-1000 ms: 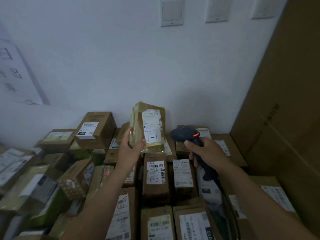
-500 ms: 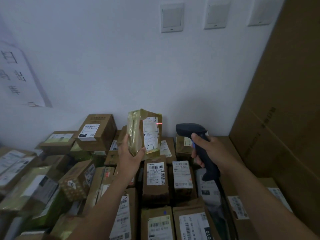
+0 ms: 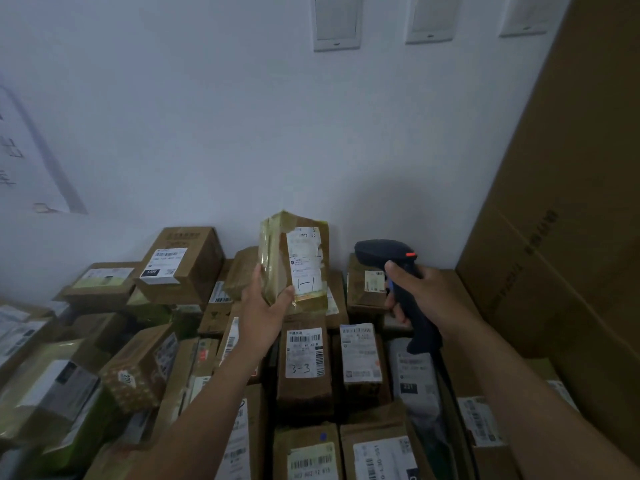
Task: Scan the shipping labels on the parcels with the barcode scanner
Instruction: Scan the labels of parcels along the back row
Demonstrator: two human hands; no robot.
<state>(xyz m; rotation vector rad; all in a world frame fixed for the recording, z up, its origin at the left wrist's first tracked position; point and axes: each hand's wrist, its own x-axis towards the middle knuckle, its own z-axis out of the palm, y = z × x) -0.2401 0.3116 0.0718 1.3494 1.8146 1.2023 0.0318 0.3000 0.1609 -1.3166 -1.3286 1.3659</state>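
My left hand (image 3: 265, 306) grips a small tape-wrapped brown parcel (image 3: 277, 258) upright above the pile, thumb on its front lower corner. Its white shipping label (image 3: 304, 261), marked "1-1" by hand, faces me. To its right my right hand (image 3: 420, 294) holds a dark barcode scanner (image 3: 388, 252) by the handle, the scanner's head pointing left toward the parcel. No red scan line shows on the label. A gap separates scanner and parcel.
Many labelled cardboard parcels cover the surface below, among them one marked "3-3" (image 3: 304, 355) and a taller box (image 3: 180, 261) at the back left. A large cardboard sheet (image 3: 571, 220) leans on the right. White wall behind with switch plates (image 3: 336, 22).
The red scan line seen on the label half a second ago is gone. The parcel and scanner have stayed about where they were, the scanner's head turning slightly.
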